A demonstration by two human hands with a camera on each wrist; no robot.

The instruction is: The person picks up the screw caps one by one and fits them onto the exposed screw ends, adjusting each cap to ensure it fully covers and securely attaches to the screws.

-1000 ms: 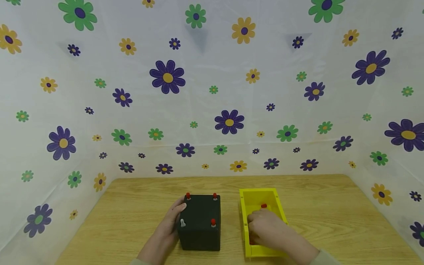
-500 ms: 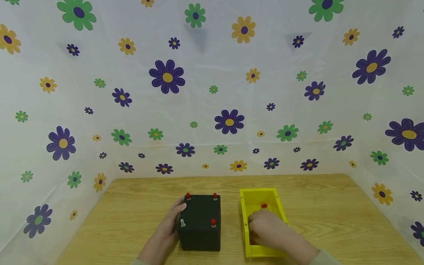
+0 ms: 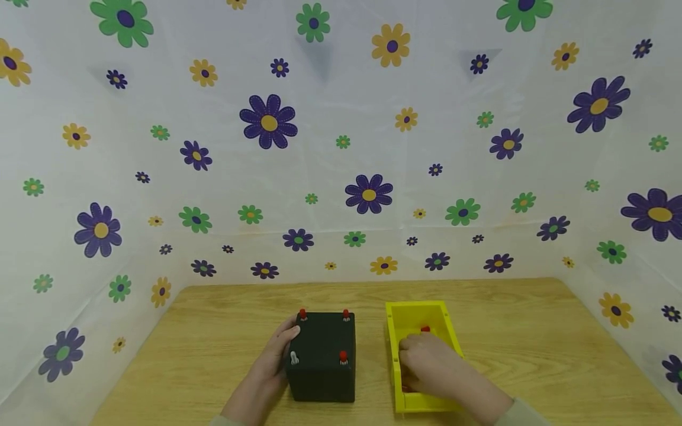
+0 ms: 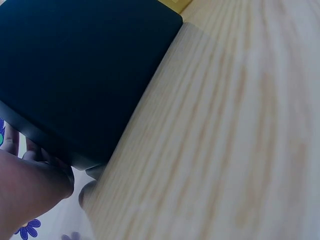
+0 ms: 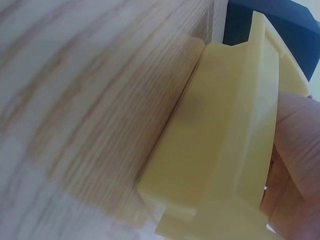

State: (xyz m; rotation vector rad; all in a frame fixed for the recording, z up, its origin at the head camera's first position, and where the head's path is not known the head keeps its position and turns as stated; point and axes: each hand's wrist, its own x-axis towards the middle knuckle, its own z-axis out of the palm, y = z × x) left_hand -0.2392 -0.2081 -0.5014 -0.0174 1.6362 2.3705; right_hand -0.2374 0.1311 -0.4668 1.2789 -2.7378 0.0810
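A black box stands on the table, with small metal posts at its top corners. Three wear red caps; the front-left post is bare and silvery. My left hand holds the box's left side, its thumb over the top edge. Fingers also show beyond the box's lower edge in the left wrist view. To the right stands an open yellow bin. My right hand reaches down into it; its fingertips are hidden, so I cannot see whether they pinch anything. A red cap lies farther back in the bin.
The wooden table carries the box and the bin, with a narrow gap between them. White sheeting printed with flowers rises at the back and both sides. The bin's wall screens part of the right hand in the right wrist view.
Very little differs. My right hand has shifted slightly inside the yellow bin, and the head view has tilted a touch. My left hand and the black box have stayed put.
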